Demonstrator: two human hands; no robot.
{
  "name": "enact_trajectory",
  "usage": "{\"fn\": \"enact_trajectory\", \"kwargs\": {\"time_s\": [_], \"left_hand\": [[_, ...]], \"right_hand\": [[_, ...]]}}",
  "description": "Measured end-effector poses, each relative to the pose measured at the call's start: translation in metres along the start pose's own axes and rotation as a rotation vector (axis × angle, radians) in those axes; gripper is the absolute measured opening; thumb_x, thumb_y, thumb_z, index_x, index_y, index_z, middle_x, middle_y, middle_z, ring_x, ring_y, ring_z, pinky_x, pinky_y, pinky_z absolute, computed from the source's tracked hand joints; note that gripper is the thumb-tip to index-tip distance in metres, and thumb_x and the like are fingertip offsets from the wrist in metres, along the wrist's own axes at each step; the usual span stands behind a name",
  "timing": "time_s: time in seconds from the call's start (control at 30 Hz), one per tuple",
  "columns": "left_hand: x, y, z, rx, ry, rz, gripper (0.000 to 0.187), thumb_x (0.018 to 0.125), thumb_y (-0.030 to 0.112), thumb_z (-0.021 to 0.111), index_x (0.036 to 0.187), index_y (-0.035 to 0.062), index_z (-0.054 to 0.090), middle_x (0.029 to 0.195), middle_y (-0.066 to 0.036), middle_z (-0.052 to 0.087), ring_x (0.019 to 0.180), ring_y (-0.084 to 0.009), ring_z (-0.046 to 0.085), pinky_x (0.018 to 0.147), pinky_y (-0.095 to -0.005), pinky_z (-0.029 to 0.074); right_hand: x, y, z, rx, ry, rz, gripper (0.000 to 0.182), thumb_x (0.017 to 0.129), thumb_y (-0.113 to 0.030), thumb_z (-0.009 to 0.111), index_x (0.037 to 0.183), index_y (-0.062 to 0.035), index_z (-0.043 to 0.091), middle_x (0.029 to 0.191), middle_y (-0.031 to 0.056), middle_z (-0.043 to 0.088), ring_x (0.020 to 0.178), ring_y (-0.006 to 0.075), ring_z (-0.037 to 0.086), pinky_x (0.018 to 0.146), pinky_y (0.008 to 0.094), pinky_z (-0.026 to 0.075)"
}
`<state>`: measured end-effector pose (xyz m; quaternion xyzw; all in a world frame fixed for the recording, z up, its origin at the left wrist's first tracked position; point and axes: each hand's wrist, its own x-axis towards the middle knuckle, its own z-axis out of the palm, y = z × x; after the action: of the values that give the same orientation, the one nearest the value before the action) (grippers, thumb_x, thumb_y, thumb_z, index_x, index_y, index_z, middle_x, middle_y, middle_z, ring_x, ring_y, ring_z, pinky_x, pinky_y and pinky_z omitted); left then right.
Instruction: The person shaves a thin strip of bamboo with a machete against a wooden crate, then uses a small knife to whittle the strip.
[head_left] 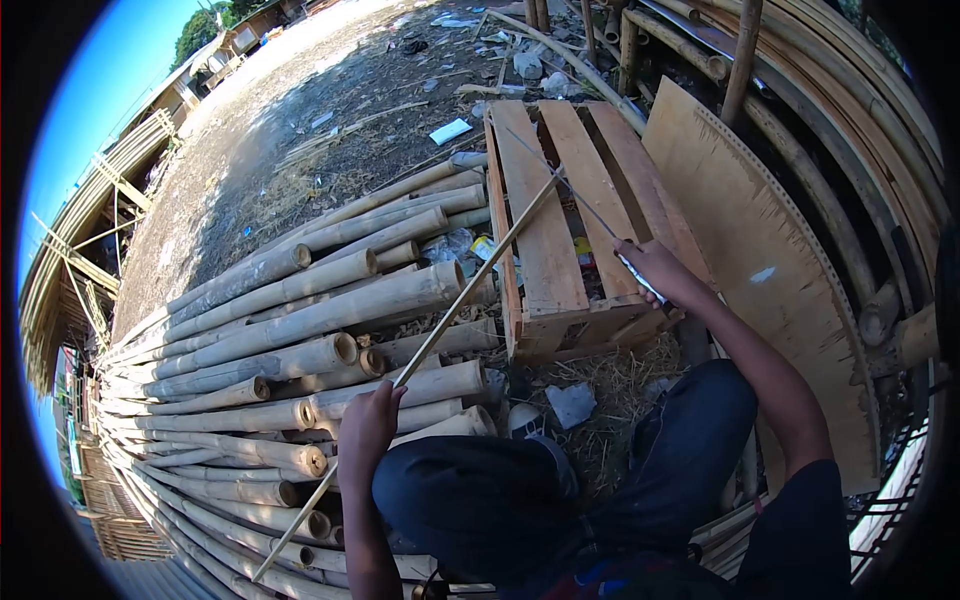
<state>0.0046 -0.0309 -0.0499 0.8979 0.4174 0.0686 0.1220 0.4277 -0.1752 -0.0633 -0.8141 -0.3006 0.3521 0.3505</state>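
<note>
Dozens of bamboo poles (370, 308) lie stacked on the left, most with their cut ends facing the person; laying them all one way probably stops the pile from rolling apart. To the right, a curved plywood sheet (760, 240) with one ragged edge leans by more bamboo, presumably set aside to leave space around the person. Straight ahead, between pile and sheet, stands a slatted wooden crate (552, 270), close enough to the bent knees (480, 480) to seem handy as a low table.

Across all this runs a long, thin bamboo strip (476, 283), slanting from over the poles at its lower end to above the crate's slats at its far end. Near that far end a slender blade (592, 211) crosses it; whether the two touch is hard to tell.

The left hand (368, 430) is closed around the strip partway along, a grip that looks chosen to balance its length and steady it. The right hand (660, 272) is wrapped around the blade's pale handle (640, 280), keeping the fingers back from the metal and the tip pointing away from the body.
</note>
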Motion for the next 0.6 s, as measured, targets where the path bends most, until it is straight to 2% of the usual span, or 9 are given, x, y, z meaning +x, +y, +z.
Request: {"fn": "enact_trajectory", "kwargs": {"time_s": [0.13, 0.2, 0.23, 0.3, 0.33, 0.4, 0.43, 0.53, 0.6], "left_hand": [[0.004, -0.001, 0.002, -0.054, -0.020, 0.006, 0.030, 0.098, 0.026, 0.056, 0.082, 0.0006, 0.055, 0.069, -0.024, 0.059, 0.069, -0.0470, 0.057, 0.060, -0.0552, 0.042], [0.001, -0.002, 0.001, -0.060, -0.035, -0.013, 0.029, 0.098, 0.026, 0.056, 0.083, 0.0008, 0.055, 0.069, -0.025, 0.059, 0.070, -0.0470, 0.057, 0.061, -0.0553, 0.042], [-0.002, -0.004, 0.000, -0.090, -0.060, -0.040, 0.029, 0.098, 0.026, 0.056, 0.083, 0.0007, 0.055, 0.069, -0.025, 0.059, 0.070, -0.0468, 0.057, 0.061, -0.0550, 0.042], [-0.007, -0.005, -0.002, -0.116, -0.089, -0.076, 0.029, 0.098, 0.026, 0.056, 0.084, 0.0006, 0.056, 0.070, -0.025, 0.059, 0.070, -0.0466, 0.057, 0.061, -0.0547, 0.043], [-0.008, -0.004, -0.002, -0.078, -0.033, -0.036, 0.030, 0.097, 0.027, 0.056, 0.084, 0.0003, 0.056, 0.070, -0.025, 0.059, 0.070, -0.0464, 0.057, 0.062, -0.0545, 0.042], [-0.007, -0.005, -0.001, -0.042, 0.033, 0.008, 0.031, 0.097, 0.028, 0.057, 0.083, 0.0000, 0.056, 0.070, -0.024, 0.059, 0.070, -0.0461, 0.057, 0.062, -0.0544, 0.042], [-0.005, -0.007, 0.001, -0.078, 0.014, -0.005, 0.030, 0.097, 0.027, 0.057, 0.083, -0.0002, 0.056, 0.070, -0.024, 0.059, 0.070, -0.0457, 0.057, 0.061, -0.0531, 0.042], [0.001, -0.004, -0.001, -0.205, -0.060, -0.031, 0.029, 0.097, 0.025, 0.056, 0.083, -0.0005, 0.057, 0.069, -0.023, 0.058, 0.069, -0.0448, 0.058, 0.060, -0.0505, 0.043], [0.003, -0.001, -0.001, -0.299, -0.114, -0.051, 0.028, 0.097, 0.023, 0.056, 0.082, -0.0007, 0.057, 0.067, -0.023, 0.058, 0.068, -0.0443, 0.058, 0.059, -0.0492, 0.043]], "right_hand": [[-0.013, -0.012, 0.002, -0.154, -0.127, -0.016, 0.069, 0.094, -0.064, 0.047, 0.074, 0.0012, 0.056, 0.054, 0.0071, 0.054, 0.041, 0.0141, 0.053, 0.038, 0.0296, 0.044], [-0.005, -0.006, 0.008, -0.433, -0.226, -0.314, 0.069, 0.094, -0.066, 0.046, 0.078, 0.0006, 0.057, 0.055, 0.0076, 0.054, 0.043, 0.0136, 0.053, 0.039, 0.0295, 0.044], [0.004, 0.002, 0.009, -0.431, -0.231, -0.315, 0.069, 0.094, -0.066, 0.046, 0.078, 0.0006, 0.057, 0.055, 0.0076, 0.054, 0.043, 0.0136, 0.053, 0.039, 0.0295, 0.044], [0.020, 0.016, 0.003, -0.414, -0.041, -0.454, 0.065, 0.092, -0.066, 0.050, 0.088, -0.0026, 0.062, 0.052, 0.0015, 0.048, 0.045, 0.0102, 0.051, 0.037, 0.0271, 0.038], [0.023, 0.018, -0.003, -0.413, -0.043, -0.456, 0.065, 0.092, -0.066, 0.050, 0.088, -0.0026, 0.062, 0.052, 0.0015, 0.048, 0.045, 0.0102, 0.051, 0.037, 0.0271, 0.038], [0.025, 0.015, -0.015, 0.104, 0.039, 0.025, 0.065, 0.092, -0.067, 0.049, 0.093, -0.0031, 0.063, 0.052, -0.0005, 0.044, 0.044, 0.0103, 0.048, 0.037, 0.0267, 0.036], [0.024, 0.015, -0.013, 0.307, 0.061, 0.082, 0.065, 0.093, -0.067, 0.048, 0.088, -0.0034, 0.058, 0.053, -0.0017, 0.041, 0.041, 0.0098, 0.043, 0.037, 0.0258, 0.036], [0.027, 0.033, -0.024, 0.432, -0.072, 0.240, 0.061, 0.092, -0.066, 0.051, 0.080, -0.0062, 0.051, 0.054, 0.0009, 0.047, 0.041, 0.0092, 0.048, 0.038, 0.0264, 0.042], [0.023, 0.038, -0.023, 0.412, -0.077, 0.216, 0.061, 0.092, -0.066, 0.050, 0.078, -0.0071, 0.049, 0.053, -0.0001, 0.044, 0.040, 0.0088, 0.045, 0.037, 0.0257, 0.039]]}}
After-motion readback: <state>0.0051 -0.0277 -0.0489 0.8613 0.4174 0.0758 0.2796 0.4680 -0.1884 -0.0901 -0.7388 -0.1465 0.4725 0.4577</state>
